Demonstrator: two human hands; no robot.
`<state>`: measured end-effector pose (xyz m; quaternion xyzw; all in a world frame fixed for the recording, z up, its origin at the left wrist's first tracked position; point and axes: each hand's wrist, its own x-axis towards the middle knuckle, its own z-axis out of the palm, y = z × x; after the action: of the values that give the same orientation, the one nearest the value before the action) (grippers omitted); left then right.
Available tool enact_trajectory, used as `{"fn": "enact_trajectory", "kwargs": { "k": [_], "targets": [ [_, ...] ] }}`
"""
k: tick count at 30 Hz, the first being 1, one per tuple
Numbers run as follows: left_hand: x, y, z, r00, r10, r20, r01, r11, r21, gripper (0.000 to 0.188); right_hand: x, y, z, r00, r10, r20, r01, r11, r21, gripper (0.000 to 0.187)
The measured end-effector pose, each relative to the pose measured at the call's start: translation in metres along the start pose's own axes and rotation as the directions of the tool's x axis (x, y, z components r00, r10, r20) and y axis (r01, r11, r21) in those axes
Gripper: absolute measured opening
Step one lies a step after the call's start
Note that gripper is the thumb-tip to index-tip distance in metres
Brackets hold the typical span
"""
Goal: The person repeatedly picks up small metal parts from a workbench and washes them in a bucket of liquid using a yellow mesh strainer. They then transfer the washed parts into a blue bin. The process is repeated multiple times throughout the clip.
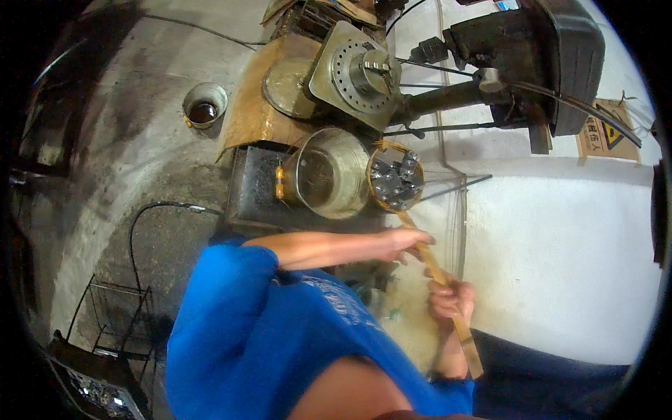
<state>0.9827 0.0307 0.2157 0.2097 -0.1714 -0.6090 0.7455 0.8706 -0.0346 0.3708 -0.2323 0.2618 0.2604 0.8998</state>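
Observation:
A long flat wooden handle [437, 269] runs from a round wire basket [381, 199], the two making one long-handled strainer. Small shiny metal parts [396, 176] fill the basket, beside the rim of a large metal bucket [355, 150]. Near the basket end, my left hand [407, 244] is closed around the handle. Lower down, my right hand [451, 301] wraps the same handle with bent fingers, and the handle's end extends past it toward my body.
Behind the bucket stands a drilling machine with a round chuck [374, 73] on its plate. A smaller bucket [204, 105] sits on the floor at left. A black hose [133, 238] curves across the floor near a wire rack [122, 308]. A white wall [560, 231] rises at right.

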Motion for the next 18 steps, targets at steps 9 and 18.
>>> {"fn": "enact_trajectory", "kwargs": {
  "k": [9,18],
  "targets": [
    [-0.006,-0.005,0.005,1.0,-0.021,-0.021,0.021,1.0,0.021,0.033,-0.002,0.018,0.009,0.996,-0.072,-0.054,0.07,0.997,-0.029,0.059],
    [-0.007,-0.005,0.012,0.993,0.051,-0.106,-0.047,0.998,0.043,0.033,-0.009,0.013,0.002,0.999,-0.051,-0.015,0.05,0.998,-0.039,0.056]
  ]
}}
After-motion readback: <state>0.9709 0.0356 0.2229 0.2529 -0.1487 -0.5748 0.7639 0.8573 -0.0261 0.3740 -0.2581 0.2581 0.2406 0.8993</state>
